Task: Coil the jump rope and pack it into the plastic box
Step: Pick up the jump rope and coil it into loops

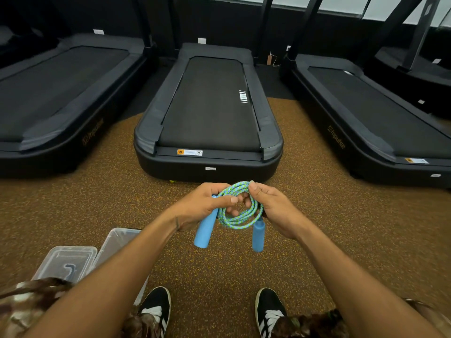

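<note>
head view (the only one) looks forward and down, near the floor (341, 240).

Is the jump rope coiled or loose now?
Coiled: the jump rope forms several loops between both hands, blue handles hanging below.

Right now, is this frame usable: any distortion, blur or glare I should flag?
Head view: strong wide-angle bowing, the outer treadmills curve and splay; centre sharp, with jump rope and both hands, left and right, crisp; edges soften; dim room, bright band top right, no glare on the plastic box.
</note>
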{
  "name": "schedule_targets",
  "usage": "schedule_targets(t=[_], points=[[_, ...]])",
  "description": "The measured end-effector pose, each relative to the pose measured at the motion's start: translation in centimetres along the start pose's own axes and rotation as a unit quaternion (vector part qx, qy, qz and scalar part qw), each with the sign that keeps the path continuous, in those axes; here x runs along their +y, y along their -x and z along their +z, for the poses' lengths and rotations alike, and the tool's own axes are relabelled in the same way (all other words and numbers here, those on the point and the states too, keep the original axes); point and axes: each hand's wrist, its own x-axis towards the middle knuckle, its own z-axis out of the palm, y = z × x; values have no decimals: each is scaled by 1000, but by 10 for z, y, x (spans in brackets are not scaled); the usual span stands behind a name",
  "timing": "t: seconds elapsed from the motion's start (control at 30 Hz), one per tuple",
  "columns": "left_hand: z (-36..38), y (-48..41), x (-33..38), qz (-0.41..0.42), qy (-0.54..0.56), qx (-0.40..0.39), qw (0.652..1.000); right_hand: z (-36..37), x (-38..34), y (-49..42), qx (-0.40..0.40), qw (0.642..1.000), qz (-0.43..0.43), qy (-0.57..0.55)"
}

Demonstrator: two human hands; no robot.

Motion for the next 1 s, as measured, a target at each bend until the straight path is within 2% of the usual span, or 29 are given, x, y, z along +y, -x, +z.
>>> schedule_targets(t=[0.2,0.33,0.4,0.53,0.6,0.7,0.87,1.0], points=[[9,-4,2,32,16,34,999,3,-3,-3,26,999,-8,-19],[12,-12,-2,45,36,87,995,2,0,-5,32,995,-12,-94],[12,-13,0,29,74,87,993,-4,1,-5,20,993,-22,-113],[13,-10,2,-52,150,46,986,-10,5,-2,-3,998,-18,-65],[14,-9,0,-75,115,30,990,-10,8,-1,7,999,-11,-52],[13,-10,-3,-59,32,28,997,-11,13,2,10,998,-2,-60],[11,-14,-4,-41,33,64,997,-11,13,2,17,998,11,-63],[14,-14,-5,-29,-23,67,997,-10,13,1,26,998,29,-47]])
